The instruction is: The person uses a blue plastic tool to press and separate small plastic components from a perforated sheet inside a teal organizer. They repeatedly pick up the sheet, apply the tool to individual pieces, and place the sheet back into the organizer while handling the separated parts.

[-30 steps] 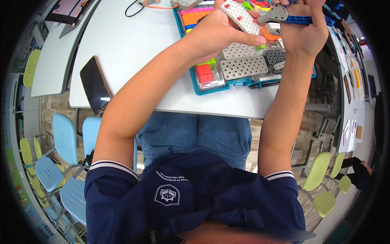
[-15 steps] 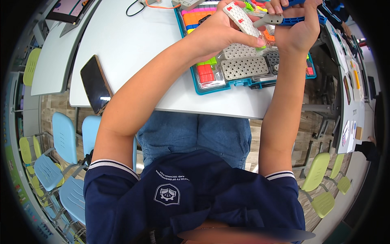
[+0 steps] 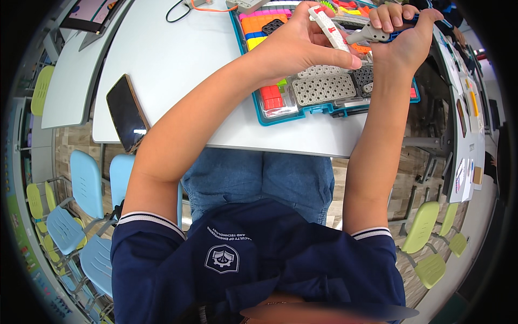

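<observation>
Reaching forward, left hand [image 3: 295,49] gripping white plate [image 3: 329,29], right hand [image 3: 403,47] curled palm-up around grey-blue tool [image 3: 373,33]

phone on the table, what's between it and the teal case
In the head view, the left forearm crosses between the phone and the teal case, with white tabletop on either side of it.

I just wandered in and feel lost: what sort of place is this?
Probably a classroom or teaching workshop: it has several light-blue plastic chairs with slotted backs, a broad white-topped table, and on it a teal-edged plastic case of colourful plastic building pieces.
</observation>
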{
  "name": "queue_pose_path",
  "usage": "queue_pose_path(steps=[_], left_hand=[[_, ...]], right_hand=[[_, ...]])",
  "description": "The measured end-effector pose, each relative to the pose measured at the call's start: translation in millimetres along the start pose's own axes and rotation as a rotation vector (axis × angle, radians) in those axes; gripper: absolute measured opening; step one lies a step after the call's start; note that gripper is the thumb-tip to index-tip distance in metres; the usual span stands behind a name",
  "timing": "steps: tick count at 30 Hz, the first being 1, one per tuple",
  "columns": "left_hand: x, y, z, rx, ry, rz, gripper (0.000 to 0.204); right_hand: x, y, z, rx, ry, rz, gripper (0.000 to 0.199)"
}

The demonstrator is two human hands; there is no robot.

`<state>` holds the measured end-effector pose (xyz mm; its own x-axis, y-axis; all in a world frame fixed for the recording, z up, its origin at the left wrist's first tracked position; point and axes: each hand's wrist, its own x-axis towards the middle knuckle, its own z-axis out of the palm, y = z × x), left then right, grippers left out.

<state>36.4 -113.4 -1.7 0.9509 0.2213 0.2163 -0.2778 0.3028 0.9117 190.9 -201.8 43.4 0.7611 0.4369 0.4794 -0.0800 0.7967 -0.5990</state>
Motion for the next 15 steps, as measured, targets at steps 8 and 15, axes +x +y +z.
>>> queue_pose_path(steps=[8, 15], left_hand=[[1, -6, 8, 0.131, 0.131, 0.016, 0.086], [1, -6, 6, 0.238, 0.146, 0.013, 0.117]], right_hand=[[6, -16, -11, -0.106, -0.049, 0.133, 0.052], [1, -11, -5, -0.165, -0.013, 0.079, 0.051]])
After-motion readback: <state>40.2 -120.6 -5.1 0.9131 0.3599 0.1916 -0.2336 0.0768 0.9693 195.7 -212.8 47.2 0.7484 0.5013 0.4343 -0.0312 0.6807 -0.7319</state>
